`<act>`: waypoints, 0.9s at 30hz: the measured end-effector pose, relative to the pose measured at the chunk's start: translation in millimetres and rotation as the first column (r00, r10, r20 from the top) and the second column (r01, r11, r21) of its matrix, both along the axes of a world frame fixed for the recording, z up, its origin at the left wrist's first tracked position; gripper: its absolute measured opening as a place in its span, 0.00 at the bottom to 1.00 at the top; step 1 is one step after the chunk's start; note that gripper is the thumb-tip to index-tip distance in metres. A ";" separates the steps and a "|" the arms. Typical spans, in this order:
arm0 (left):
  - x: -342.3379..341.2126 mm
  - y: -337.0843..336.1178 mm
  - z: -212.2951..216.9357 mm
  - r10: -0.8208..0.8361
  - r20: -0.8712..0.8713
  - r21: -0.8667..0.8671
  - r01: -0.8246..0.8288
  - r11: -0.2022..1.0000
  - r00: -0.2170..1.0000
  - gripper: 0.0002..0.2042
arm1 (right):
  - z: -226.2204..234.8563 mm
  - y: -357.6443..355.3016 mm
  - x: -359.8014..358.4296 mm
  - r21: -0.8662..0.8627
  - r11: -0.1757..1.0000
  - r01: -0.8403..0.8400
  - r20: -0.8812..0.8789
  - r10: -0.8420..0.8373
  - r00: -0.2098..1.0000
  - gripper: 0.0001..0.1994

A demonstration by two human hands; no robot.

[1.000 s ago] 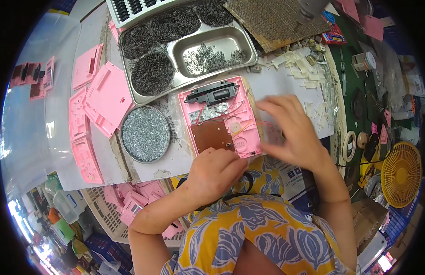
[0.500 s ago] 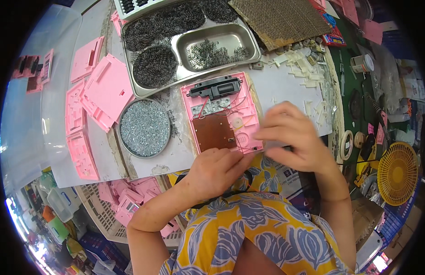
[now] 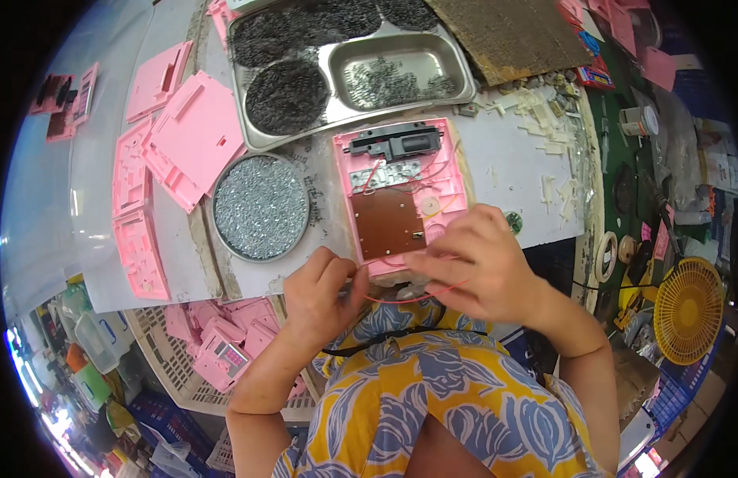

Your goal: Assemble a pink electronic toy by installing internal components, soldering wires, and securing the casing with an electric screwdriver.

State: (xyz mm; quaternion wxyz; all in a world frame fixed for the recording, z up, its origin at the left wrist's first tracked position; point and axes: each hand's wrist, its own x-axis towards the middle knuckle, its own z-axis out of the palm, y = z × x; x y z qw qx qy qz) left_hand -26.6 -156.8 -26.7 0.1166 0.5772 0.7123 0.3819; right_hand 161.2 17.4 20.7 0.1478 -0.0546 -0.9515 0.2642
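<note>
An open pink plastic casing (image 3: 401, 187) lies on the white table in front of me, showing a brown circuit board (image 3: 387, 225), a black part at its far end and thin red wires. My left hand (image 3: 321, 291) rests at the casing's near left corner, fingers curled, pinching the end of a red wire (image 3: 416, 293). My right hand (image 3: 480, 259) covers the casing's near right corner and holds the same wire, which loops below the casing between both hands.
A round tin of silver screws (image 3: 261, 207) sits left of the casing. A steel tray (image 3: 349, 68) with dark small parts and screws lies beyond. Pink casing halves (image 3: 189, 135) lie at left, more in a white basket (image 3: 217, 350) below. A yellow fan (image 3: 687, 311) is at right.
My right hand has come down from the casing's right side to its near edge, next to my left hand. A red wire now shows stretched between both hands.
</note>
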 end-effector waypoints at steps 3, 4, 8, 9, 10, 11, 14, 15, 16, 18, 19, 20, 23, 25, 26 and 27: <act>0.4 -16.0 -4.4 -0.009 -0.016 -0.048 0.008 0.999 1.000 0.08 | -17.8 -33.9 -18.5 0.023 0.995 0.098 -0.060 -0.097 0.994 0.15; 4.0 -21.2 -4.8 -0.018 -0.024 -0.063 0.016 0.998 1.000 0.08 | -27.1 -42.2 -24.8 0.038 0.991 0.125 -0.063 -0.122 0.991 0.14; 26.1 -42.2 -12.7 -0.185 0.054 -0.237 0.193 0.952 0.981 0.05 | -33.2 -48.4 -34.9 0.029 0.983 0.181 -0.059 -0.180 0.982 0.10; 30.6 -48.1 -12.4 -0.214 0.072 -0.326 0.226 0.918 0.974 0.06 | -34.5 -50.4 -36.5 0.023 0.983 0.180 -0.058 -0.179 0.982 0.10; 30.6 -49.8 -11.7 -0.259 0.086 -0.340 0.273 0.900 0.962 0.06 | -36.4 -50.0 -37.1 0.025 0.983 0.182 -0.057 -0.181 0.982 0.10; 28.5 -51.3 -10.1 -0.305 0.101 -0.353 0.321 0.879 0.947 0.06 | -38.4 -49.8 -37.3 0.027 0.982 0.186 -0.057 -0.184 0.981 0.10; -2.8 -44.3 10.0 -0.418 0.177 -0.324 0.454 0.830 0.891 0.10 | -41.0 -47.2 -36.4 0.092 0.978 0.186 -0.066 -0.180 0.981 0.10; -13.9 -36.4 17.9 -0.455 0.199 -0.299 0.496 0.815 0.868 0.12 | -39.9 -47.0 -35.4 0.095 0.978 0.187 -0.055 -0.182 0.982 0.11; -17.7 -24.8 20.9 -0.364 0.189 -0.229 0.402 0.887 0.912 0.12 | -38.9 -48.0 -35.0 0.106 0.977 0.183 -0.052 -0.178 0.983 0.11; -17.6 -1.9 28.0 -0.171 0.210 -0.079 0.191 0.978 0.963 0.12 | -33.2 -48.1 -33.8 0.075 0.986 0.146 -0.073 -0.141 0.987 0.12; -19.6 6.8 18.1 -0.223 0.143 -0.032 0.229 0.973 0.964 0.12 | -31.1 -44.7 -32.5 0.036 0.994 0.105 -0.101 -0.101 0.990 0.13; -24.0 11.8 11.1 -0.288 0.097 -0.012 0.290 0.957 0.953 0.12 | -29.0 -38.7 -29.6 -0.001 0.998 0.070 -0.129 -0.069 0.989 0.14; -32.6 11.5 -1.2 -0.436 -0.008 0.040 0.436 0.899 0.900 0.11 | -7.0 21.8 7.3 -0.129 0.991 -0.021 -0.174 -0.001 0.985 0.11; -35.2 11.3 -1.1 -0.454 0.018 0.057 0.452 0.890 0.891 0.10 | 18.4 88.6 38.7 -0.237 0.944 0.229 0.144 -0.199 0.969 0.04; -35.6 13.2 -0.2 -0.469 0.027 0.063 0.467 0.882 0.883 0.10 | 21.3 125.9 46.5 -0.208 0.892 0.403 0.146 -0.379 0.914 0.03; -36.2 18.9 -0.8 -0.497 0.032 0.072 0.494 0.867 0.867 0.09 | 20.2 172.6 52.4 -0.289 0.779 0.557 0.099 -0.555 0.826 0.07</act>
